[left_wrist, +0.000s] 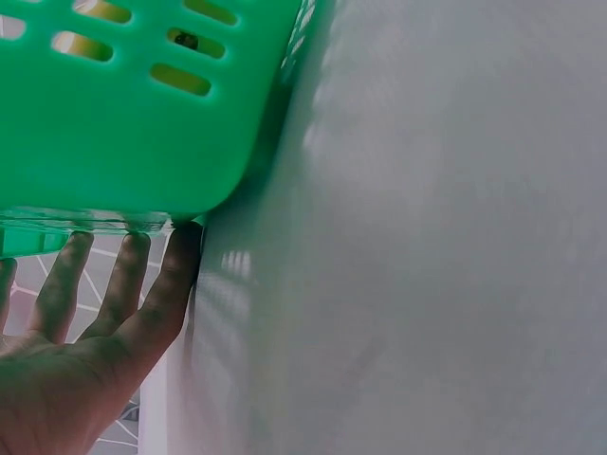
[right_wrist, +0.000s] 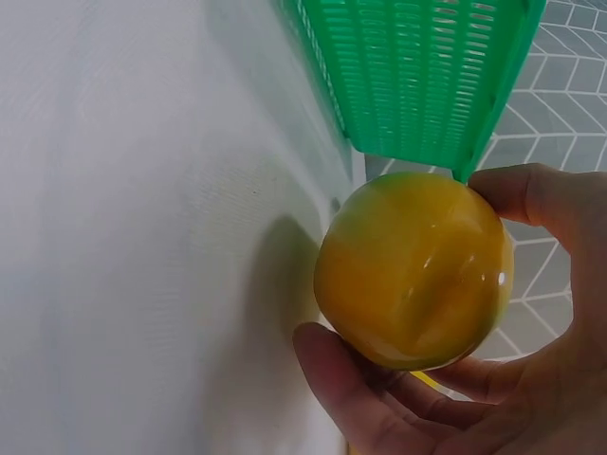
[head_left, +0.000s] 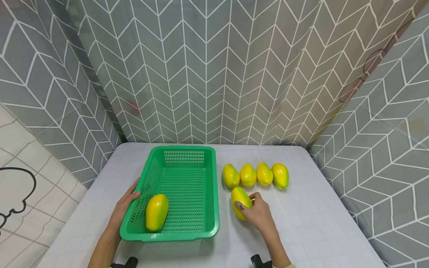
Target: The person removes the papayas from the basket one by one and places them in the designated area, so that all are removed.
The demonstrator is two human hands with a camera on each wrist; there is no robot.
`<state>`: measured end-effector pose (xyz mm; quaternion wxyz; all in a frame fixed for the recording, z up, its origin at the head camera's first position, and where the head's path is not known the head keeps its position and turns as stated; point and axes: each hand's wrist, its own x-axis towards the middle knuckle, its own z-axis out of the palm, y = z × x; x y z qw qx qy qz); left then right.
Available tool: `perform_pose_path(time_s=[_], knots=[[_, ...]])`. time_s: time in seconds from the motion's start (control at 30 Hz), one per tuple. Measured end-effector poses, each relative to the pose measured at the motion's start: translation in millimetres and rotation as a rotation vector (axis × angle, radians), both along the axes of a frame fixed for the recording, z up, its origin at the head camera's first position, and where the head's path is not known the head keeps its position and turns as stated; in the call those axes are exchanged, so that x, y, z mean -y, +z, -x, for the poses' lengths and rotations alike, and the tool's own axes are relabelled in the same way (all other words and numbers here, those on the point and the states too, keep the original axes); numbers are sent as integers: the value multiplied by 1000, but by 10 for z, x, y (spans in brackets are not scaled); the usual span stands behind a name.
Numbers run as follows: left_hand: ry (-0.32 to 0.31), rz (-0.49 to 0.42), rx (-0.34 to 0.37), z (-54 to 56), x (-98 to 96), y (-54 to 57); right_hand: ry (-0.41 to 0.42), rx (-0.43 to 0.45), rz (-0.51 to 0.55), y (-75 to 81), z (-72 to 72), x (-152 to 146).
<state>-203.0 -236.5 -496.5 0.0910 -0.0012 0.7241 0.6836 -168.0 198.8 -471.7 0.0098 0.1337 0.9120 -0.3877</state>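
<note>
A green plastic basket (head_left: 182, 236) with slotted walls stands on the table's left half, and one yellow-green mango (head_left: 156, 213) lies in its front left corner. Against the basket's left side rests my left hand (head_left: 123, 209); in the left wrist view its fingers (left_wrist: 123, 284) are extended, their tips at the basket's outer wall. To the right of the basket, my right hand (head_left: 259, 213) grips another mango (head_left: 238, 201) between thumb and fingers. The right wrist view shows this mango (right_wrist: 414, 270) from its rounded end, its shadow falling on the tabletop beside it.
Several more mangoes (head_left: 248, 175) form a side-by-side row behind my right hand, right of the basket. A white cloth covers the table (head_left: 311, 230). Grey chevron-patterned curtains (head_left: 207, 74) enclose the back and sides.
</note>
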Motion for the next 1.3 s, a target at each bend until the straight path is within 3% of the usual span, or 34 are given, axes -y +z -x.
perform_pose_path(time_s=[0.37, 0.67, 1.3], knots=[[-4, -21, -1, -2, -10, -10, -5, 20, -7, -62, 12, 11], [10, 8, 38, -19, 27, -13, 13, 23, -18, -41, 8, 46], [-16, -45, -18, 4, 2, -47, 27, 21, -23, -27, -17, 32]])
